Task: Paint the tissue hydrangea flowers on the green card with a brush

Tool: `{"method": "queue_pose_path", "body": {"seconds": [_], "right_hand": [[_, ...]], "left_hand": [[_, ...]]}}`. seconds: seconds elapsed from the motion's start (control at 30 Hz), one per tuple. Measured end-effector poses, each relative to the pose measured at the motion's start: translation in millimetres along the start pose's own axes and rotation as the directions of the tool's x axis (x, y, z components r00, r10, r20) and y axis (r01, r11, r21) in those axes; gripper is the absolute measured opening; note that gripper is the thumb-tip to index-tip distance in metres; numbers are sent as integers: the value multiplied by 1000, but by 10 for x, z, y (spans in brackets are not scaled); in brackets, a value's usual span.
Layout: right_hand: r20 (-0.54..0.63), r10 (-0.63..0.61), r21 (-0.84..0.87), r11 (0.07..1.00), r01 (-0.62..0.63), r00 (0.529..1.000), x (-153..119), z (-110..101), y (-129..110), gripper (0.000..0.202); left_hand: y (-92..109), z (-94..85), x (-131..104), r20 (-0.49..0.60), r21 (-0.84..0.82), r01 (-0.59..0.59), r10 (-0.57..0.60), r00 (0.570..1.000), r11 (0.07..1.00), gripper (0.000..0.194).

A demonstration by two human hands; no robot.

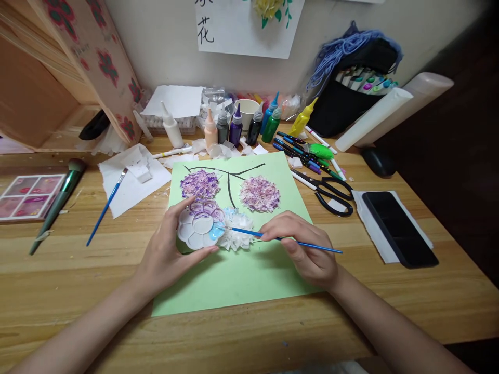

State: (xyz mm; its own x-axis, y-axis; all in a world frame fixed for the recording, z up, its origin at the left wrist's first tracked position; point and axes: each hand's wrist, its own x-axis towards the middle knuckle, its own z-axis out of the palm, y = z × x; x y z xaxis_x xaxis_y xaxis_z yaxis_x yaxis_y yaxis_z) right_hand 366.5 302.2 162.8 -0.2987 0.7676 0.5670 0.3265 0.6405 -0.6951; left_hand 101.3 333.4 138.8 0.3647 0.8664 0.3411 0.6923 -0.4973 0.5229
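Note:
My left hand (166, 246) grips a white flower-shaped paint palette (193, 235) by its edges, thumb at the front. Purple paint stains its far wells, and light blue paint lies in a right-hand well. Between the fingers of my right hand (302, 244) is a thin blue paintbrush (280, 239), its tip at the blue paint. Below them lies a green sheet (218, 288) with drawn black stems. Two purple-and-white paper flowers (260, 194) are on it. A mostly white paper flower (237, 234), touched with pale blue, is partly hidden by the palette.
Several paint bottles (236, 127) line the back near a paper cup (247, 110). Black-handled scissors (331, 192) and a phone (399, 228) lie right. A second brush (107, 205) rests on white paper (154, 179) at left, beside a makeup brush (58, 205).

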Motion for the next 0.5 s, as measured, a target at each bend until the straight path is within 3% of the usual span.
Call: {"method": "queue_pose_path", "body": {"seconds": [0.33,0.5], "right_hand": [[16,16,4,1000,-16,1000,-5,-31,11,26],[-66,46,46,998,-43,997,-29,-62,33,28]], "left_hand": [[-9,-1,0,10,3,-16,16,1000,1000,85],[-11,-1,6,15,-1,-14,14,1000,1000,85]]}}
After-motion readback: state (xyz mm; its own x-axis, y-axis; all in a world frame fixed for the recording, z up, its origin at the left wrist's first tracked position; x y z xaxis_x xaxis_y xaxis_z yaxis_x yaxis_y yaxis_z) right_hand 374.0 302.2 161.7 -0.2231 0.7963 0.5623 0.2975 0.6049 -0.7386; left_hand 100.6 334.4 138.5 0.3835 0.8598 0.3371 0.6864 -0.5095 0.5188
